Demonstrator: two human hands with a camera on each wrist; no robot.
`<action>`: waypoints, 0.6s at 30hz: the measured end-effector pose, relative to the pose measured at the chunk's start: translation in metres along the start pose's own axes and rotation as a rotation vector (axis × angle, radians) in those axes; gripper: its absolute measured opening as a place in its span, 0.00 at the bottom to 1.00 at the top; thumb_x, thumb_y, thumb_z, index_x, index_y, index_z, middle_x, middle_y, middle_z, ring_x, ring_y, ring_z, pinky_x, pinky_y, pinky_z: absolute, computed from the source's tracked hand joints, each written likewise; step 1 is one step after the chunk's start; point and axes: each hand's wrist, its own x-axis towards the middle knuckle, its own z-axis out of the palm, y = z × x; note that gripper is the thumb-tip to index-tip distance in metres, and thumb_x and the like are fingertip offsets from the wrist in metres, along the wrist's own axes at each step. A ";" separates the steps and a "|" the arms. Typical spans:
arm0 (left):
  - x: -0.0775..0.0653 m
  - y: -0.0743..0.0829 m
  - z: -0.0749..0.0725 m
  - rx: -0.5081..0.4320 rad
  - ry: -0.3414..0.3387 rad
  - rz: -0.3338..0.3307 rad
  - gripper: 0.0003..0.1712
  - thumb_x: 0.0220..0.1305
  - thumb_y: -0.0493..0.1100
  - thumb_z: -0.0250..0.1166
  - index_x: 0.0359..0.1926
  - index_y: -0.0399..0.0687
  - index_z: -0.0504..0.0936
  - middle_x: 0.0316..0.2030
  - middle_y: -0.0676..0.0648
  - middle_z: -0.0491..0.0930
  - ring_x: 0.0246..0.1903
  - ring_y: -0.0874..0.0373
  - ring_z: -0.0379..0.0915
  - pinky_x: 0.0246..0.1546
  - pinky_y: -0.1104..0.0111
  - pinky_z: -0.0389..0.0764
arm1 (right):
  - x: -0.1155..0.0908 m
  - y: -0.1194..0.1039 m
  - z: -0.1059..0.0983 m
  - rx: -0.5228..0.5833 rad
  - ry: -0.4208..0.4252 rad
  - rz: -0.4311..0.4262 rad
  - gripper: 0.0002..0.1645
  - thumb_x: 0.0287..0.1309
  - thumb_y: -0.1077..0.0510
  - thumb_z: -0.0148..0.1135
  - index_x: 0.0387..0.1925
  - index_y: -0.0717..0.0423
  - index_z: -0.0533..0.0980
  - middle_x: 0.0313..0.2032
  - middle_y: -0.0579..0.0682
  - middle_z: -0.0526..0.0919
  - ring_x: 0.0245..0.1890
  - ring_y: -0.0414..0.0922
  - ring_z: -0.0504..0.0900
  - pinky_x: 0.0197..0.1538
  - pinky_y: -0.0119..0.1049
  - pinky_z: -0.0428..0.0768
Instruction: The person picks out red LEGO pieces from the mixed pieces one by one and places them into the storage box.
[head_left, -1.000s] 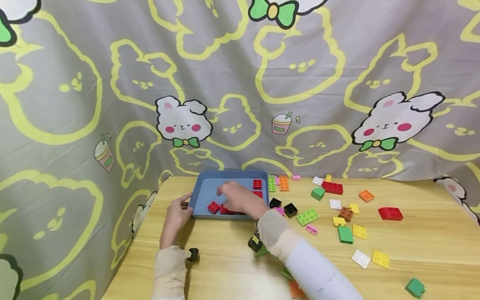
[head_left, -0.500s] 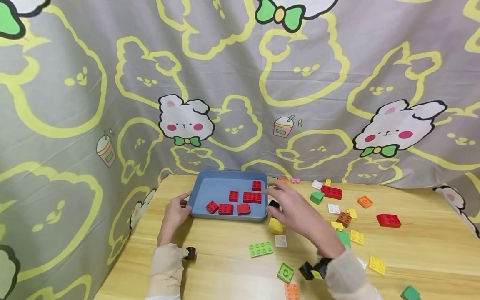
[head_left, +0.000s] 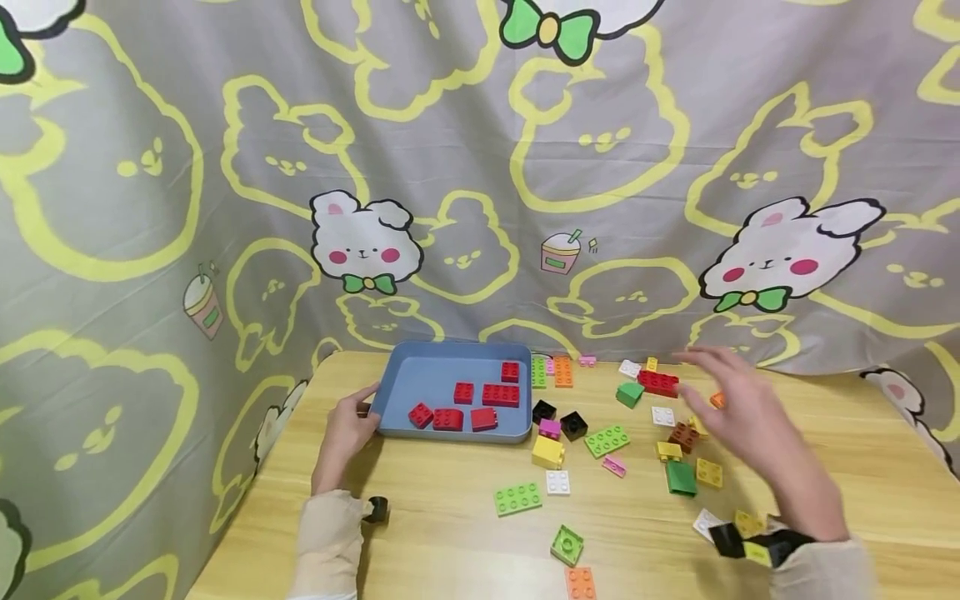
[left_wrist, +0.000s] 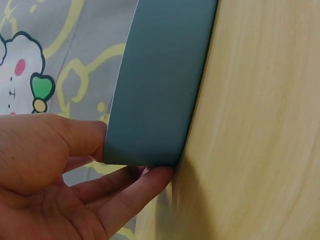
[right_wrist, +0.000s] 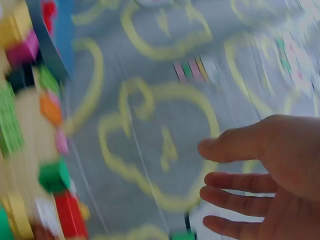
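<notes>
A blue tray (head_left: pixel 427 371) stands at the back left of the table, holding several red toy bricks (head_left: pixel 500 395). At its left side my left hand (head_left: pixel 349 433) grips the wall. The left wrist view shows the thumb at the rim of the tray (left_wrist: pixel 160 85) and the fingertips low near its base. My right hand (head_left: pixel 750 417) is raised over the right part of the table, fingers spread and holding nothing; a long red brick (head_left: pixel 658 383) lies left of it. In the right wrist view the right hand (right_wrist: pixel 260 180) shows straight fingers.
Loose bricks in several colours lie right of the tray, among them a yellow brick (head_left: pixel 548 452), a black brick (head_left: pixel 574 426), a lime brick (head_left: pixel 607 441) and a green brick (head_left: pixel 681 478). An orange brick (head_left: pixel 580 583) lies at the front. A patterned curtain (head_left: pixel 465 167) hangs behind the table.
My right hand has left the inside of the tray and swung right across the table, uncovering the red bricks there. My left hand stays at the tray's left side.
</notes>
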 end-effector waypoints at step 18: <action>0.000 0.001 0.000 0.047 -0.013 -0.013 0.34 0.57 0.27 0.56 0.67 0.39 0.70 0.44 0.31 0.80 0.42 0.44 0.77 0.30 0.67 0.78 | -0.050 0.141 -0.009 -0.042 -0.179 0.366 0.27 0.56 0.57 0.68 0.53 0.71 0.73 0.48 0.78 0.73 0.46 0.72 0.71 0.39 0.68 0.71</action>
